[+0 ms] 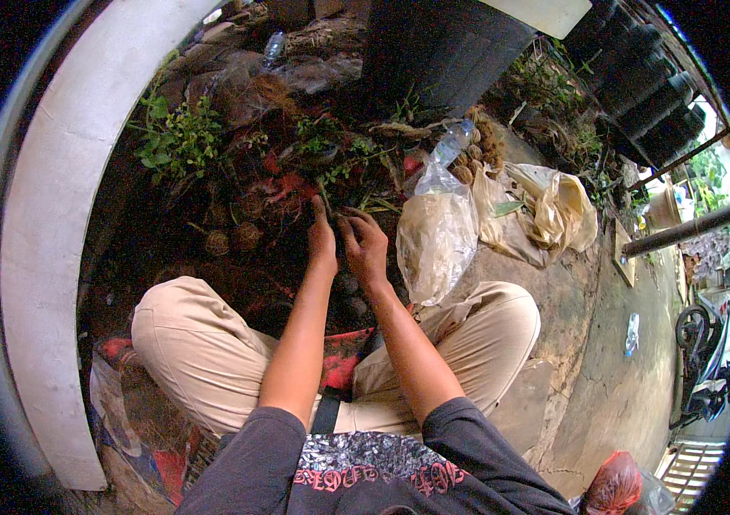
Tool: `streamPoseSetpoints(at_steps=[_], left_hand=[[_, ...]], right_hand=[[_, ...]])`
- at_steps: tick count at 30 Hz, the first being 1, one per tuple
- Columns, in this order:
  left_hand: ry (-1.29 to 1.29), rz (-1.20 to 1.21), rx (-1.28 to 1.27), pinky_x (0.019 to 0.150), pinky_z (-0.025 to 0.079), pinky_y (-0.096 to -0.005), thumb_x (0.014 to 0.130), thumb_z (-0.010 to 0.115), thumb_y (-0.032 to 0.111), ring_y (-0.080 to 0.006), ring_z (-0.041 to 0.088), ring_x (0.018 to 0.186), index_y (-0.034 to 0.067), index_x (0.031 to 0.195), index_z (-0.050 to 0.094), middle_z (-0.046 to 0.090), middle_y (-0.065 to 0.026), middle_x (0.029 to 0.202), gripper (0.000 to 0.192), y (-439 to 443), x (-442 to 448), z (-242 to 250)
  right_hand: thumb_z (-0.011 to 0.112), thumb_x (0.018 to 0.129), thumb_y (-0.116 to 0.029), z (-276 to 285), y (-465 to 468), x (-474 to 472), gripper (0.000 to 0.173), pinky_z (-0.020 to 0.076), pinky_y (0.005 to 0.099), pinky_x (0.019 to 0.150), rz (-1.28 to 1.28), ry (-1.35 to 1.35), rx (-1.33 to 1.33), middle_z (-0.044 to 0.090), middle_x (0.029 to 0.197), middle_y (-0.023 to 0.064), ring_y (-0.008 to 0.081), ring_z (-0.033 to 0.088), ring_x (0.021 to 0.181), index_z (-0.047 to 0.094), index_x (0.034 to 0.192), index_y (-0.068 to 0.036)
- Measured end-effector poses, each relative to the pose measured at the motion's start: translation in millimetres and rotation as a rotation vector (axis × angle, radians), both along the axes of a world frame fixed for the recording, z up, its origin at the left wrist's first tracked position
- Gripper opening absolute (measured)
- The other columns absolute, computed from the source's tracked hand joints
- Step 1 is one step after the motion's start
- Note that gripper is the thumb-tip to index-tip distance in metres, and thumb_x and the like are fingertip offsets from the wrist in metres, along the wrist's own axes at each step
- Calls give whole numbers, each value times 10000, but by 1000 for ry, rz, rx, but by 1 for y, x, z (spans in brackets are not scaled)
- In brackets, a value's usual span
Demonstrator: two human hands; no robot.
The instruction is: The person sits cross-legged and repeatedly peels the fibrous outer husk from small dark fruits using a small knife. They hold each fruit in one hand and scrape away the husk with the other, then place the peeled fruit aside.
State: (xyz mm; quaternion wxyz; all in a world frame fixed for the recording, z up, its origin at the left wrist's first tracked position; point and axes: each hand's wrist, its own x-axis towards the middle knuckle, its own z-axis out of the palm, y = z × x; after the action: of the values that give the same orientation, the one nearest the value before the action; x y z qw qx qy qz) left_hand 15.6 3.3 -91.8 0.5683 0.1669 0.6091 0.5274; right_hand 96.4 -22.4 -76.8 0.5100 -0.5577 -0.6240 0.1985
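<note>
My left hand (321, 238) and my right hand (365, 244) are close together in front of my crossed legs. A thin green plant stem (323, 193) rises between their fingers, and both hands seem to pinch it low down. What lies between the palms is dark and hard to make out. Left of my hands, several round fibre-wrapped balls (246, 237) rest on the dark ground. Red plastic scraps (294, 185) lie just beyond my left hand. A clear plastic bag (439, 244) stands to the right of my right hand.
A crumpled beige bag (551, 206) and a plastic bottle (454, 143) lie to the right, near more fibre balls (463, 174). Leafy plants (181, 138) grow at the left. A pale curved panel (43, 257) borders the left side. Another bottle (632, 335) lies on the concrete (596, 399).
</note>
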Motion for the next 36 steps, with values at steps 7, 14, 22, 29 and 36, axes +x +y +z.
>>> streamPoseSetpoints(at_steps=[7, 14, 22, 29, 36], left_hand=[[-158, 6, 179, 922, 315, -406, 800, 417, 694, -234, 461, 1038, 33, 1095, 568, 561, -104, 1070, 739, -1, 8, 4], [-173, 96, 201, 964, 297, -403, 832, 360, 680, -246, 433, 1130, 60, 1246, 465, 498, -117, 1207, 753, -2, 6, 11], [-209, 158, 123, 822, 404, -424, 836, 294, 697, -263, 539, 947, 66, 1120, 528, 577, -112, 1014, 731, -2, 2, 5], [-560, 76, 84, 690, 502, -399, 846, 368, 642, -235, 581, 764, 73, 1010, 547, 598, -77, 872, 619, -10, -14, -14], [-564, -30, 63, 678, 537, -397, 806, 609, 471, -240, 595, 830, 69, 1029, 550, 600, -71, 900, 464, -8, -11, -17]], right_hand=[[655, 790, -236, -11, 11, -1, 462, 393, 360, 919, -46, 1033, -665, 564, 1155, 83, 249, 533, 1037, 520, 1193, -56], [596, 823, -299, 4, 6, -9, 561, 353, 392, 949, 297, 1053, -647, 456, 1294, 111, 247, 442, 1158, 398, 1303, -88], [509, 849, -522, 0, 6, 10, 645, 393, 435, 860, 292, 1224, -911, 470, 1234, 105, 218, 442, 1100, 367, 1330, -118], [538, 791, -184, -108, -18, 60, 347, 482, 430, 776, -86, -351, -891, 621, 1004, 204, 383, 604, 893, 562, 1109, -48], [520, 812, -155, -130, -51, 52, 194, 503, 437, 770, -6, -649, -801, 561, 1099, 164, 357, 594, 933, 580, 981, -81]])
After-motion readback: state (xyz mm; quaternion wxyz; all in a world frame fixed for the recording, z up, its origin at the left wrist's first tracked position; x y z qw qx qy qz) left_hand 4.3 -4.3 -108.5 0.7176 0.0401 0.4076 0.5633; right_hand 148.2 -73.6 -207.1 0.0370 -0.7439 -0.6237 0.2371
